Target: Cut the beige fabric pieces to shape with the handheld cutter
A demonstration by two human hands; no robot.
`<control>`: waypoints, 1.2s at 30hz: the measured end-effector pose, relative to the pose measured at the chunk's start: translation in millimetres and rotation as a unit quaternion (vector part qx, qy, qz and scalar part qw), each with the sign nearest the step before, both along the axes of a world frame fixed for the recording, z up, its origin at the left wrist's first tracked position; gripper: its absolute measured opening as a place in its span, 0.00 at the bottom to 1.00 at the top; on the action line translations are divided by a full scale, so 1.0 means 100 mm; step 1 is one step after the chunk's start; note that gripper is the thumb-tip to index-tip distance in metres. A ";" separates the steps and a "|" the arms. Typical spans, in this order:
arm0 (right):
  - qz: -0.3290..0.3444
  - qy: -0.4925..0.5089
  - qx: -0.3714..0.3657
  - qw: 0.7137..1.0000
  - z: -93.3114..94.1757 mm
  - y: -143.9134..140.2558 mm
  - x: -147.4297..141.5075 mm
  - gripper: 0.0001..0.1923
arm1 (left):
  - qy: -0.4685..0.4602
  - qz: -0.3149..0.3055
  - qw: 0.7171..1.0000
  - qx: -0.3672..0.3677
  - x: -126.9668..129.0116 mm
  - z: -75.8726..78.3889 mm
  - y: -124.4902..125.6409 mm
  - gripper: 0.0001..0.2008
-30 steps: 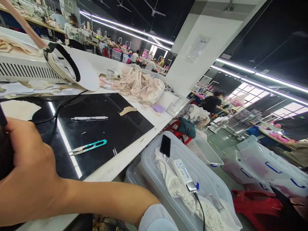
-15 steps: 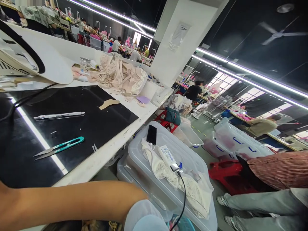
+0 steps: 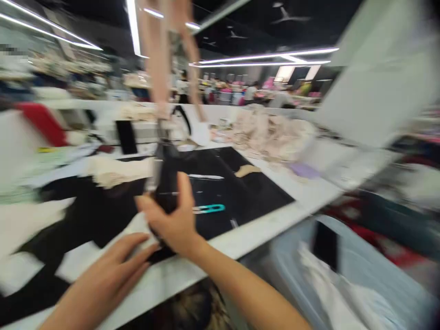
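Note:
My left hand (image 3: 110, 270) lies over a white cloth piece (image 3: 135, 229) at the table's front, its fingers stretched out and slightly apart. Beside it is my right hand (image 3: 175, 224), its thumb raised and spread from the forefinger; the other fingers are hidden. Just beyond the right hand stands a dark upright machine part (image 3: 167, 160), too smeared to name exactly. Teal-handled thread snips (image 3: 213, 209) and a pen (image 3: 206, 177) lie to the right on the black surface (image 3: 261, 199). A cream cloth strip (image 3: 120, 170) is left of the machine part.
A beige garment heap (image 3: 268, 130) rests at the back right, near a purple piece (image 3: 304, 170). Below the table edge, a lidded plastic bin (image 3: 288, 256) carries a phone (image 3: 326, 245) and white cloth. Pinkish strips (image 3: 160, 59) hang from above.
The view has swung left and is blurred. Both hands now show over the table, where before only one forearm crossed the bottom. The snips and pen appear farther right.

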State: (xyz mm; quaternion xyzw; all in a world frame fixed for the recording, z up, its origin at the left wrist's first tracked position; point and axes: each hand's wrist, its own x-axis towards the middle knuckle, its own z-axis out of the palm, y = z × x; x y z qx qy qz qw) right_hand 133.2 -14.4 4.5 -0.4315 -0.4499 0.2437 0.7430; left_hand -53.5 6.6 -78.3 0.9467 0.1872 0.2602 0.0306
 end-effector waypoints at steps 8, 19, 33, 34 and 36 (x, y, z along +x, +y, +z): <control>0.062 0.087 0.065 0.992 -0.06 0.08 0.22 0.15 | 0.056 0.036 0.997 -0.047 0.17 0.25 -0.19 0.14; 0.083 0.076 0.070 0.991 -0.11 0.09 0.23 0.15 | 0.033 0.032 0.998 -0.048 0.19 0.25 -0.23 0.13; 0.076 0.068 0.076 0.992 -0.08 0.11 0.25 0.15 | 0.030 0.032 0.998 -0.040 0.21 0.24 -0.24 0.13; 0.074 0.075 0.078 0.991 -0.08 0.12 0.25 0.17 | 0.029 0.030 0.998 -0.039 0.21 0.24 -0.24 0.13; 0.073 0.083 0.079 0.991 -0.08 0.15 0.25 0.19 | 0.028 0.028 0.999 -0.038 0.21 0.23 -0.24 0.13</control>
